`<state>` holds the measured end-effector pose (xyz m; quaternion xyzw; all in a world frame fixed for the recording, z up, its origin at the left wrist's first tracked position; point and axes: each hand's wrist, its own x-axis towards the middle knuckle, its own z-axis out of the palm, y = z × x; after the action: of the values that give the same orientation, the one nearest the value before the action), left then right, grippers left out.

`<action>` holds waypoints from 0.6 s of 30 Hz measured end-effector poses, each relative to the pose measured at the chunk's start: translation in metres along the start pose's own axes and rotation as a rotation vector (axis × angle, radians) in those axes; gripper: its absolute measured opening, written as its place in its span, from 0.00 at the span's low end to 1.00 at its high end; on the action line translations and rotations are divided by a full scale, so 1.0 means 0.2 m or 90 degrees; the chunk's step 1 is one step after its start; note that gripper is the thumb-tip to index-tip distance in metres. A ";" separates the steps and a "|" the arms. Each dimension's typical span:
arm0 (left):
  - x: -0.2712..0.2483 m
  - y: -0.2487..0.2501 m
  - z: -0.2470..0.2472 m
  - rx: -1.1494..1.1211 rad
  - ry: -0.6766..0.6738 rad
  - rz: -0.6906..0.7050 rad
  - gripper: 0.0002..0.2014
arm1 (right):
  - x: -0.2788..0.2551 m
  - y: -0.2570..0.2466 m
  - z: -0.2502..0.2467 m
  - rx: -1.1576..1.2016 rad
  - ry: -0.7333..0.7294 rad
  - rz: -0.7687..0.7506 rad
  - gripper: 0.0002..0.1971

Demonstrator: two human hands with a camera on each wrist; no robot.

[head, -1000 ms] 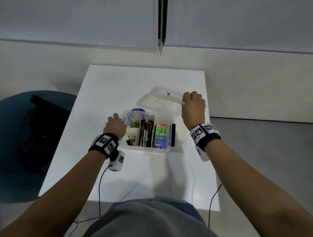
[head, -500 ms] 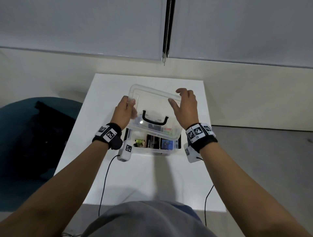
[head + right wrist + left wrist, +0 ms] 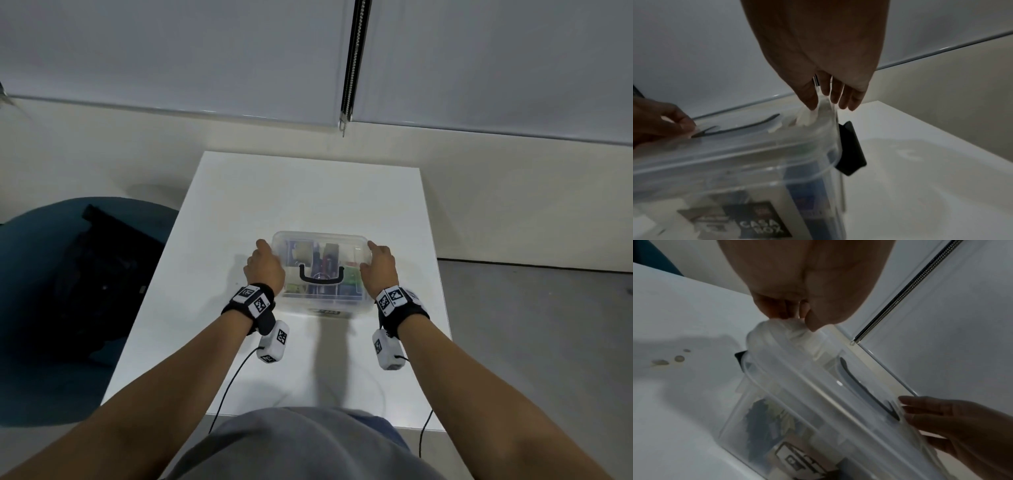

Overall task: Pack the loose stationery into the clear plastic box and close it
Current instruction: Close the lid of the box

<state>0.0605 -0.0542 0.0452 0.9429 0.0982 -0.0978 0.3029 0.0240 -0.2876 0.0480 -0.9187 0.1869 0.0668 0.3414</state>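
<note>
Lid (image 3: 322,246) lowered onto clear plastic box (image 3: 323,303) since earlier | left hand (image 3: 264,269) grips lid's 9 o'clock edge | right hand (image 3: 379,270) grips 3 o'clock edge

Place: plain office or lab-type room, bare and uniform.
Landmark: white table (image 3: 308,192), small and rectangular.
Behind table: pale wall with grey roller blinds (image 3: 171,51); bead chain (image 3: 351,61) hangs between them.
Left of table: teal chair (image 3: 41,274) holding a black bag (image 3: 102,274).
Right of table: grey floor (image 3: 531,325).
</note>
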 end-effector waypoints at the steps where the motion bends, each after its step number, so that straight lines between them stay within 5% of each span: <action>1: 0.00 -0.01 0.01 0.049 0.010 0.009 0.13 | -0.01 0.01 0.01 0.002 -0.001 0.004 0.29; 4: -0.01 -0.03 0.02 0.091 -0.006 0.010 0.12 | -0.05 0.03 0.03 0.027 -0.013 0.009 0.29; 8: 0.04 -0.08 0.00 -0.022 -0.070 -0.015 0.12 | -0.07 0.09 0.10 -0.017 0.024 0.032 0.29; 13: 0.08 -0.11 -0.01 -0.132 -0.193 -0.107 0.24 | -0.09 0.12 0.11 0.069 -0.041 0.079 0.29; 18: 0.09 -0.11 -0.01 -0.076 -0.176 -0.103 0.27 | -0.02 0.08 0.07 0.117 -0.026 0.235 0.29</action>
<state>0.0727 -0.0326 0.0310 0.8899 0.1364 -0.2446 0.3601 0.0132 -0.2882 0.0276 -0.8323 0.3507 0.1293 0.4094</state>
